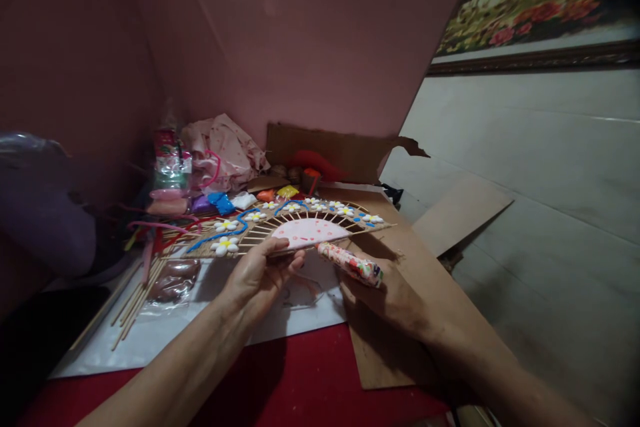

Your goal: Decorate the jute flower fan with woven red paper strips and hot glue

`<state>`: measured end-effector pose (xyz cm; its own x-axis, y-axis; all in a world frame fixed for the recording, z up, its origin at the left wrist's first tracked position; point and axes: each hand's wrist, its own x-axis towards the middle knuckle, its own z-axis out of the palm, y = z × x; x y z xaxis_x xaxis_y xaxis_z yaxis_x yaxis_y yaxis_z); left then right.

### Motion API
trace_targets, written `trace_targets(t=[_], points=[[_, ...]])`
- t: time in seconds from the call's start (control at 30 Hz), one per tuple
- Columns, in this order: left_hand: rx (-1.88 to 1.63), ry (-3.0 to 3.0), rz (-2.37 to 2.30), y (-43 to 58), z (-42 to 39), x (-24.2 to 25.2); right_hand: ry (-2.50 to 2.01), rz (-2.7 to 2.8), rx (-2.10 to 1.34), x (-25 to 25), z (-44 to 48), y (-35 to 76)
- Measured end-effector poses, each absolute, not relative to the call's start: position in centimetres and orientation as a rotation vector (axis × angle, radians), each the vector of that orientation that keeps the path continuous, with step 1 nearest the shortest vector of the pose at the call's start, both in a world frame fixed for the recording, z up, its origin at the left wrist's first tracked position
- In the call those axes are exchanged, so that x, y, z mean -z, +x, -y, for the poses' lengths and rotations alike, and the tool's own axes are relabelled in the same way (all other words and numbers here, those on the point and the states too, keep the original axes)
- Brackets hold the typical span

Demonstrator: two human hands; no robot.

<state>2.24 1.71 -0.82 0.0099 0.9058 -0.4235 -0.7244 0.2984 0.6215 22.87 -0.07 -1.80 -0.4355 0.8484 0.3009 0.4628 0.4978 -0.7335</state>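
My left hand (267,273) pinches the lower edge of a fan-shaped piece (310,232), thumb on top and fingers beneath. The piece has thin wooden ribs, a pink half-round centre with red spots, and a brown outer band with white-and-yellow flowers and wavy blue lines. It is held above the white sheet. My right hand (390,293) is closed round a patterned, tube-like tool (353,265), whose tip is at the fan's lower edge, just right of my left hand. Some of my right fingers are hidden behind the tool.
Wooden sticks (133,307) and a brown packet (173,280) lie at left on the white sheet (95,347). Coloured packets (220,202) and crumpled pink cloth (225,147) are behind the fan. Cardboard (390,353) lies at right over the red surface (300,380).
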Motion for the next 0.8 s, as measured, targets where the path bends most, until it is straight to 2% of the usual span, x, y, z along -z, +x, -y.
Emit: trace_targets(t=[0.8], points=[[-1.260, 0.278, -0.856, 2.13, -1.61, 0.73, -1.067, 2.157, -0.668, 1.40, -0.11, 22.43]])
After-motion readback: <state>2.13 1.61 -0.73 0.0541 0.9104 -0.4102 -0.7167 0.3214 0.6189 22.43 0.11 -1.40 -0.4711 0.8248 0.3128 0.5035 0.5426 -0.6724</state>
